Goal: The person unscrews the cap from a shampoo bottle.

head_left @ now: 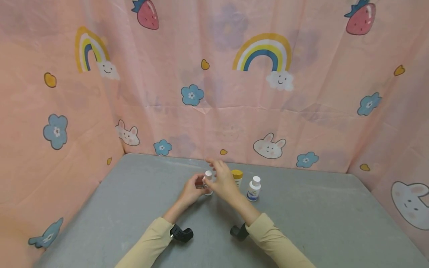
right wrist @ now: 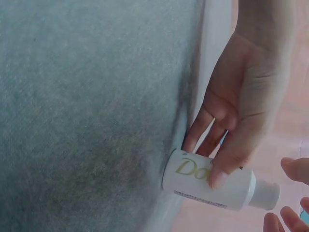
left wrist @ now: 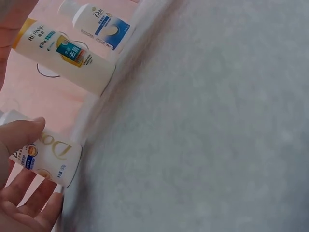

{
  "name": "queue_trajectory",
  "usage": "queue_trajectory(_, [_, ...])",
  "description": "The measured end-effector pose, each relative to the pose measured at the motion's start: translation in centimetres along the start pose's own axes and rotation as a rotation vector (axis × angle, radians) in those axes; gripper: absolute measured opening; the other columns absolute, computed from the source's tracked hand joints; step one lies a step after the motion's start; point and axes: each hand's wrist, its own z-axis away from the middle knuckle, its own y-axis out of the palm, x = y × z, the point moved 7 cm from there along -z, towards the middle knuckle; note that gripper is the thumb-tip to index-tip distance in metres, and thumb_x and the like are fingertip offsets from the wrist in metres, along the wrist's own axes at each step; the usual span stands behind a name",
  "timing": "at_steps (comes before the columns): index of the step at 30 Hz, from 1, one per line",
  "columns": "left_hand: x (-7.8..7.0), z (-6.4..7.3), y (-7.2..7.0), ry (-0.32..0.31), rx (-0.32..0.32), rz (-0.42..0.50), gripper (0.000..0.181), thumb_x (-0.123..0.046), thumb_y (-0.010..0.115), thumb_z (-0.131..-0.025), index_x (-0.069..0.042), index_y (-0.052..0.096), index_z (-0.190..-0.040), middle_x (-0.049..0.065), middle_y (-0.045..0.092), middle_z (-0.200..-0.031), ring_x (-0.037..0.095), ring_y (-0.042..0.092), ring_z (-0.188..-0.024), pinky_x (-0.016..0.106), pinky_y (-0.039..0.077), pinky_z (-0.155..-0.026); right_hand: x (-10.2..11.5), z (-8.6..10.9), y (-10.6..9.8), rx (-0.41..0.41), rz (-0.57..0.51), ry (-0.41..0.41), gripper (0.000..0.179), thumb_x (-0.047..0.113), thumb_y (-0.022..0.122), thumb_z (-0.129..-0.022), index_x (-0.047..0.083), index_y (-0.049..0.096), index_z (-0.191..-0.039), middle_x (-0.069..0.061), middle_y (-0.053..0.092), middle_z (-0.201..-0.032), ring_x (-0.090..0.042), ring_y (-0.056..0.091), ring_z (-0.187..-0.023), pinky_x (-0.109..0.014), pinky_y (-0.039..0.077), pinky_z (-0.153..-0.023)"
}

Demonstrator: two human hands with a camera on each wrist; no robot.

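Observation:
A small white Dove bottle (right wrist: 231, 195) with a white cap stands upright on the table. My left hand (head_left: 191, 191) grips it by its body, thumb across the label in the left wrist view. My right hand (head_left: 225, 183) is beside the cap, its fingers spread and apart from it in the right wrist view. Just behind the right hand stands a yellow-capped bottle (left wrist: 67, 57), mostly hidden from the head camera. To its right is another white Dove bottle (head_left: 253, 190) with a blue label panel.
The grey table (head_left: 301, 223) reaches back to a pink printed curtain (head_left: 214, 123) that hangs behind it and on both sides. Black straps with camera mounts (head_left: 182, 234) sit on both wrists.

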Motion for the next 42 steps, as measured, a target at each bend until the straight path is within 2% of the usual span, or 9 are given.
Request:
queue_trajectory(6, [0.0, 0.1, 0.0, 0.007, -0.005, -0.007, 0.046, -0.004, 0.075, -0.08, 0.003, 0.056, -0.121, 0.023, 0.064, -0.114, 0.036, 0.062, -0.106, 0.046, 0.052, -0.091, -0.1, 0.0, 0.3, 0.006, 0.006, 0.0, 0.057, 0.008, 0.079, -0.075, 0.003, 0.055, -0.127, -0.016, 0.063, -0.106, -0.026, 0.06, -0.09, -0.032, 0.053, -0.074])
queue_trajectory(15, [-0.1, 0.2, -0.7, 0.061, -0.071, 0.004, 0.043, -0.004, 0.079, -0.075, 0.002, 0.06, -0.114, 0.019, 0.068, -0.103, 0.03, 0.066, -0.095, 0.037, 0.056, -0.083, 0.0, -0.2, 0.4, 0.023, -0.034, 0.013, 0.054, 0.007, 0.078, -0.077, 0.001, 0.055, -0.125, -0.018, 0.063, -0.105, -0.032, 0.062, -0.092, -0.036, 0.055, -0.076])
queue_trajectory(23, [-0.7, 0.3, -1.4, 0.091, -0.115, -0.016, 0.041, -0.008, 0.081, -0.074, 0.001, 0.062, -0.108, 0.017, 0.068, -0.099, 0.026, 0.066, -0.09, 0.034, 0.055, -0.08, -0.4, -0.6, 0.4, 0.04, -0.064, 0.062, 0.05, 0.01, 0.078, -0.079, 0.002, 0.057, -0.123, -0.017, 0.064, -0.103, -0.028, 0.064, -0.088, -0.038, 0.057, -0.075])
queue_trajectory(30, [-0.7, 0.5, -1.8, 0.074, -0.11, -0.024, 0.041, -0.011, 0.081, -0.075, -0.001, 0.062, -0.109, 0.015, 0.068, -0.1, 0.025, 0.065, -0.09, 0.037, 0.055, -0.081, -0.6, -0.7, 0.9, 0.076, -0.083, 0.083, 0.044, 0.012, 0.076, -0.082, 0.005, 0.06, -0.121, -0.013, 0.064, -0.102, -0.025, 0.065, -0.087, -0.041, 0.057, -0.077])
queue_trajectory(42, [-0.5, 0.5, -2.0, 0.092, -0.117, -0.038, 0.041, -0.011, 0.082, -0.075, -0.006, 0.062, -0.11, 0.013, 0.067, -0.101, 0.023, 0.065, -0.088, 0.033, 0.055, -0.079, -0.7, -0.8, 1.1, 0.072, -0.091, 0.099, 0.037, 0.011, 0.076, -0.081, 0.004, 0.063, -0.115, -0.012, 0.065, -0.101, -0.024, 0.065, -0.088, -0.039, 0.057, -0.075])
